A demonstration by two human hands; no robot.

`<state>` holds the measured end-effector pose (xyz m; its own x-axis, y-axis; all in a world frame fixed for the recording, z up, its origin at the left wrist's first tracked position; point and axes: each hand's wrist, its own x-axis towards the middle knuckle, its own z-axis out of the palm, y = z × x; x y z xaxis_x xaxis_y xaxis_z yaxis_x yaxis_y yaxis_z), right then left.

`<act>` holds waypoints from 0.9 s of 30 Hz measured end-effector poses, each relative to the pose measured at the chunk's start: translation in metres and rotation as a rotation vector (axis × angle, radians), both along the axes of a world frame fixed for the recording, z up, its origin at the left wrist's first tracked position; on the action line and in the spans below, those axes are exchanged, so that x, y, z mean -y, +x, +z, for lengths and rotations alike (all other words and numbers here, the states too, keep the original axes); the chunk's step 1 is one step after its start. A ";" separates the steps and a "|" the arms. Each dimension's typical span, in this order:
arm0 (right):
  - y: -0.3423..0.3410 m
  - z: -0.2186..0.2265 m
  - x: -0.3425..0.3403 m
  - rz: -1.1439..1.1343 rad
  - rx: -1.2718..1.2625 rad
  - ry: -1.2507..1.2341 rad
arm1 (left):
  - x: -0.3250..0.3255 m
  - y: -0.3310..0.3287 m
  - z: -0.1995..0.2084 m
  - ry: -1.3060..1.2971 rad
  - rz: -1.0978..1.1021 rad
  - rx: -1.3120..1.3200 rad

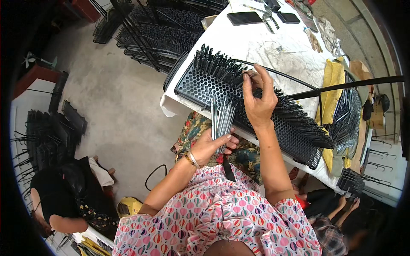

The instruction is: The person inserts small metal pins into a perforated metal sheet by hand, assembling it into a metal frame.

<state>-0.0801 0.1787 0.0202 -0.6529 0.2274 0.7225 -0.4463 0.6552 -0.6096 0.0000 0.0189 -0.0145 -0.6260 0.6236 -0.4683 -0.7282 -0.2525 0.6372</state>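
My left hand (212, 147) is closed round a bundle of thin silvery metal rods (223, 117), fanned upright over the near edge of a black perforated rack (200, 88). Rows of black rods (215, 64) stand up from the rack's holes, with bare holes in front of them. My right hand (261, 100) is at the middle of these rows, its thumb and fingers bent together at the rod tops. Whatever those fingertips pinch is too small or hidden to make out.
The rack lies on a white-covered table (256, 40) with phones (244, 18) at its far side. A black bar (358, 85) crosses from the right above a yellow sack (332, 85) of rods. Black racks (162, 32) are stacked behind. People sit at lower left and lower right.
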 end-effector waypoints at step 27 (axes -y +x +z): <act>0.024 0.025 -0.018 -0.046 0.087 0.271 | -0.005 -0.003 0.010 -0.001 0.079 0.010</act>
<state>-0.0565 0.1967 0.0454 -0.7085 0.0645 0.7028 -0.3660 0.8178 -0.4440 -0.0027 0.0234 -0.0049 -0.6684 0.5719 -0.4755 -0.7124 -0.3087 0.6302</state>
